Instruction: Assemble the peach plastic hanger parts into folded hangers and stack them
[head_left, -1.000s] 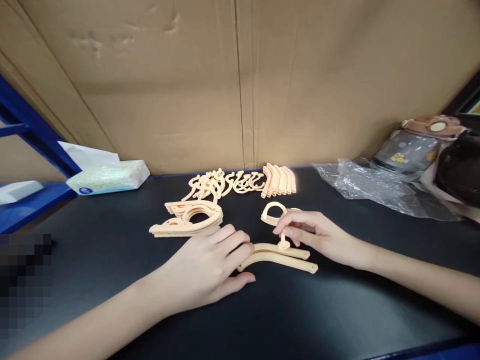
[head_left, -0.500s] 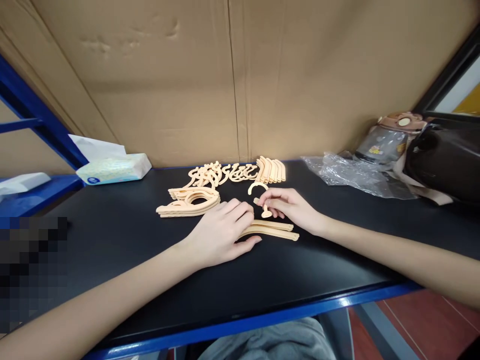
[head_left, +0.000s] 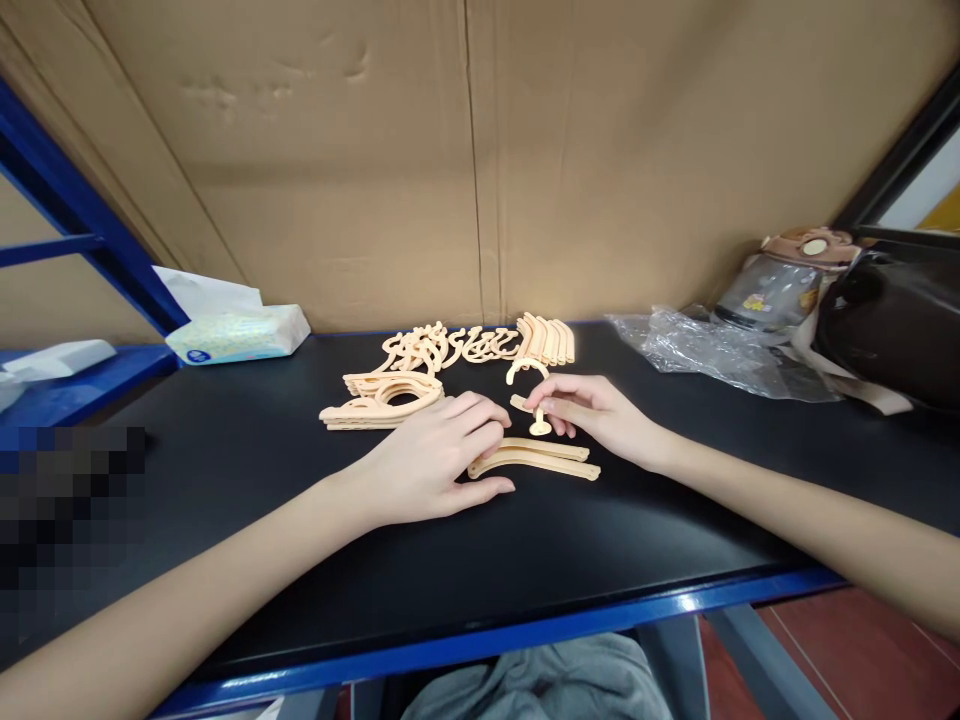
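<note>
In a pinch, my right hand (head_left: 581, 405) holds a cream plastic hanger hook (head_left: 540, 422); its curved top rises above the fingers and its flat foot points down. My left hand (head_left: 446, 455) is low over the table with bent fingers and the thumb stretched out. Nothing shows in its grasp. Just right of its fingers lie two slim curved hanger arms (head_left: 536, 458), side by side. Behind that hand is a stack of hanger pieces (head_left: 382, 405) with rounded openings, partly covered by it.
At the back lie a heap of loose hooks (head_left: 420, 347) and a row of hanger arms (head_left: 546, 340). A tissue pack (head_left: 240, 335) is at the left. Crumpled clear plastic (head_left: 697, 345), a bottle (head_left: 772, 285) and a dark bag (head_left: 877, 325) take up the right.
My left hand has drawn slightly left, uncovering the left ends of the two hanger arms. The right hand keeps the hook in nearly the same place. The view has shifted a little.
</note>
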